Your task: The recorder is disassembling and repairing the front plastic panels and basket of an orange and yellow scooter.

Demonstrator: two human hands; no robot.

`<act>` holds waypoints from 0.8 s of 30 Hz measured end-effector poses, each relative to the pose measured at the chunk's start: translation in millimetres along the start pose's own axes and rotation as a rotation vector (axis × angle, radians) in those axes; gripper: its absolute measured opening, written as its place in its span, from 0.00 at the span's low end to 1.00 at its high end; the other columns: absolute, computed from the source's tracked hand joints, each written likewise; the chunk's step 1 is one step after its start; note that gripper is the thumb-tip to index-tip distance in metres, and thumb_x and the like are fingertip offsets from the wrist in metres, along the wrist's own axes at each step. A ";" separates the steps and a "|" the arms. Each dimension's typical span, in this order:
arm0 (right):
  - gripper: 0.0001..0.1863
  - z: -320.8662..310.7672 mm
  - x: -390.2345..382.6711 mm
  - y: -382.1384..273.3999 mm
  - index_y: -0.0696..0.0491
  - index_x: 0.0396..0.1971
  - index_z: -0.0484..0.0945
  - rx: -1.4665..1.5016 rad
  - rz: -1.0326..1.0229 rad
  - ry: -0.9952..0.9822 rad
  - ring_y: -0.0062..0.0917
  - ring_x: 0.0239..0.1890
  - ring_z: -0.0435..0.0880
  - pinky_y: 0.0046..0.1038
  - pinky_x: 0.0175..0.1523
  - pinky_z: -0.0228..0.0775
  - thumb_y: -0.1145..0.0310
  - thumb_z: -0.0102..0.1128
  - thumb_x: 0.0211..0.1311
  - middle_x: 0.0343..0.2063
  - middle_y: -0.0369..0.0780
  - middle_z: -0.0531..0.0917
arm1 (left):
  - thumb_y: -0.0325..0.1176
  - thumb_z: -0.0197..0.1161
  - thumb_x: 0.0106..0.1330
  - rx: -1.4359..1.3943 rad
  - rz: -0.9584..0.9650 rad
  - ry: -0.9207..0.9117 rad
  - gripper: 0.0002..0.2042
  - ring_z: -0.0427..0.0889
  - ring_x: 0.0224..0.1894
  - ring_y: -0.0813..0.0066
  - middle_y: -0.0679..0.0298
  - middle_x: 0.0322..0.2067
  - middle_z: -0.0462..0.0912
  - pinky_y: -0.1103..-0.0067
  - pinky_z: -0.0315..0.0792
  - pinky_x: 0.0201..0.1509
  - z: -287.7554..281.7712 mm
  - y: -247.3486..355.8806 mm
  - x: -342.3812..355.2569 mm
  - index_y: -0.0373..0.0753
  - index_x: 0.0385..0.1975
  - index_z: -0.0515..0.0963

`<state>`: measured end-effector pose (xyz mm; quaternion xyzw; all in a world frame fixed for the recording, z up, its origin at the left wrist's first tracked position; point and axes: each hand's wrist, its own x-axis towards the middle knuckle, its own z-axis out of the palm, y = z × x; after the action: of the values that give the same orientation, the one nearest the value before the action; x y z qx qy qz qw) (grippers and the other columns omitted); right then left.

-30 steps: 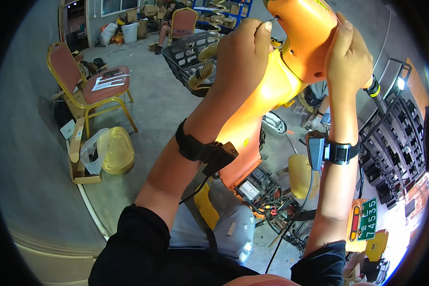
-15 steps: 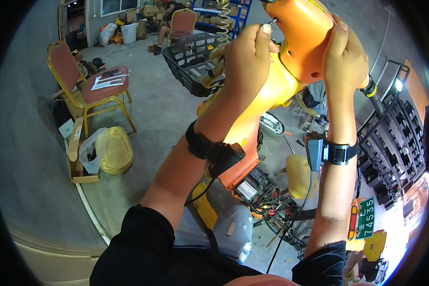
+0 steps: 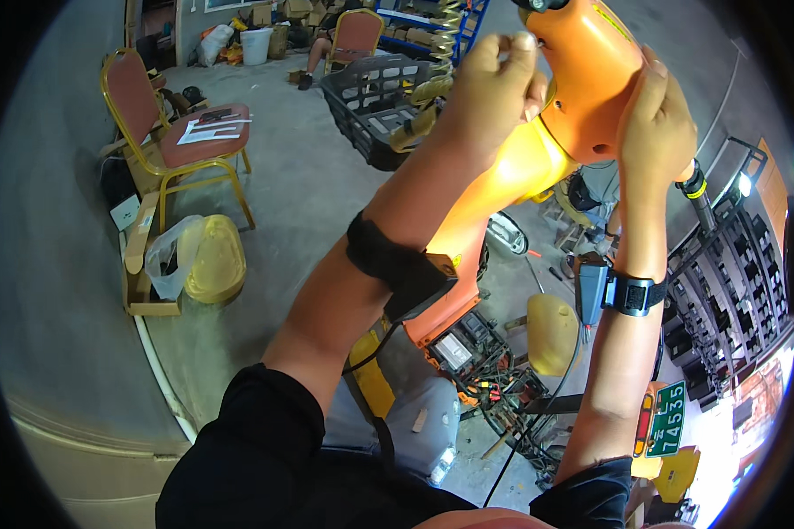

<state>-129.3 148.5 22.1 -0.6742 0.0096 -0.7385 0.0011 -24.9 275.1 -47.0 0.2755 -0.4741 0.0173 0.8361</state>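
My left hand (image 3: 501, 88) is closed, thumb and forefinger pinched together beside the left edge of an orange scooter's handlebar cover (image 3: 591, 62). Whatever lies in that pinch is too small or hidden to make out. A dark screw hole shows in the cover close to those fingertips, with more holes lower down. My right hand (image 3: 657, 119) holds the cover's right side, its thumb along the edge and the other fingers partly hidden. Below, the scooter's orange body (image 3: 450, 309) runs down to exposed wiring (image 3: 494, 370).
A black plastic basket (image 3: 370, 106) sits beyond my left arm. At left stand a red padded chair (image 3: 185, 150) with papers and a yellow translucent container (image 3: 216, 260). A black rack (image 3: 732, 273) is at right. Farther back, a person's leg (image 3: 315, 62) shows beside another chair.
The view has shifted, so the scooter sits slightly farther right. A small metal piece seen earlier at my left fingertips by the hole no longer shows. My right hand stays on the cover.
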 end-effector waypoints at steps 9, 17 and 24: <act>0.25 -5.5 -0.3 -7.3 0.48 0.51 0.87 0.000 0.046 -0.069 0.43 0.42 0.89 0.37 0.50 0.78 0.52 0.42 0.76 0.37 0.49 0.89 | 0.33 0.58 0.76 0.282 0.060 0.123 0.12 0.78 0.20 0.75 0.59 0.21 0.81 0.75 0.73 0.25 9.9 2.2 14.4 0.28 0.41 0.68; 0.24 -2.7 0.2 -8.1 0.49 0.50 0.87 -0.007 0.007 -0.018 0.44 0.42 0.89 0.39 0.50 0.77 0.53 0.43 0.76 0.37 0.49 0.89 | 0.41 0.49 0.81 0.550 0.181 0.246 0.17 0.77 0.21 0.73 0.63 0.21 0.77 0.74 0.71 0.26 10.3 -11.2 23.0 0.32 0.35 0.73; 0.24 -3.4 0.4 -2.2 0.48 0.49 0.87 0.007 -0.005 -0.052 0.45 0.43 0.88 0.40 0.50 0.77 0.52 0.42 0.76 0.38 0.49 0.89 | 0.42 0.46 0.83 0.072 -0.050 0.171 0.16 0.64 0.21 0.83 0.72 0.22 0.66 0.83 0.62 0.24 20.3 -7.7 17.2 0.39 0.33 0.69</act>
<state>-132.8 150.7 22.2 -0.6932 0.0054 -0.7207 0.0017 -29.1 254.9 -28.6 0.3146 -0.3931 0.0369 0.8632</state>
